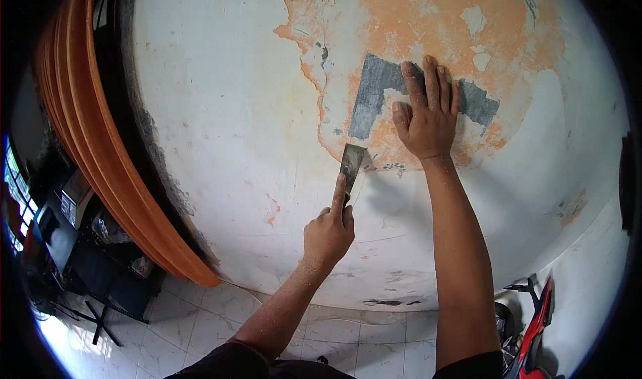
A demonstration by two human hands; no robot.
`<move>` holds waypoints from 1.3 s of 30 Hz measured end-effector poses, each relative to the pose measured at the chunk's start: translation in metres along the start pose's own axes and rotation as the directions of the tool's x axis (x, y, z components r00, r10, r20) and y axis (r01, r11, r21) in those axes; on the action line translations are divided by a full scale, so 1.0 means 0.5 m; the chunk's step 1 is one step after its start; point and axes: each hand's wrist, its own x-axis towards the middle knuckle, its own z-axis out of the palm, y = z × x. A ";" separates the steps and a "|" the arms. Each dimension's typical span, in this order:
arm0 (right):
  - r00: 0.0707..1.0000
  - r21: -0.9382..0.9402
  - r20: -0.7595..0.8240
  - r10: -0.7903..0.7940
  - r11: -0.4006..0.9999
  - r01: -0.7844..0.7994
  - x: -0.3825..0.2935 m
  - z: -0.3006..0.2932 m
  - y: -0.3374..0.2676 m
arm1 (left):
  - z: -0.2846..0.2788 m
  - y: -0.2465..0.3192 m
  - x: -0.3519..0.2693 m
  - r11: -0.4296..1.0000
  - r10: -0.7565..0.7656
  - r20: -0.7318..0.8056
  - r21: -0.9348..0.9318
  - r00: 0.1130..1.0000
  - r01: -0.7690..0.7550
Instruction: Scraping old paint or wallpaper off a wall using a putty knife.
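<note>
My left hand grips a paint scraper, its index finger stretched along the flat metal blade. The blade points up the wall, its tip close below a dark grey, cement-like patch. My right hand lies with palm and spread fingers towards the wall, over the middle of that patch and hiding part of it. No tool shows in this hand. Around the patch the white painted wall has peeled in ragged areas, baring an orange layer. Fine pale dust covers my left forearm.
An orange curtain hangs at the left beside the wall's rough edge. Black furniture stands behind it. White marbled floor tiles run along the wall's foot. At the lower right, a red and black object, perhaps part of a vehicle, stands near the wall.
</note>
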 end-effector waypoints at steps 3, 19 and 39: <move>1.000 -0.013 0.010 -0.003 1.000 0.003 -0.009 0.000 0.011 | -0.047 0.061 0.044 0.998 -0.057 0.110 -0.013 0.992 0.059; 1.000 -0.014 0.020 0.008 1.000 -0.008 -0.008 -0.004 0.011 | -0.080 0.088 0.074 0.998 -0.062 0.101 -0.004 0.993 0.063; 1.000 0.007 0.004 0.004 1.000 -0.004 0.002 -0.004 -0.004 | -0.077 0.070 0.048 0.994 -0.072 0.091 -0.081 0.993 0.080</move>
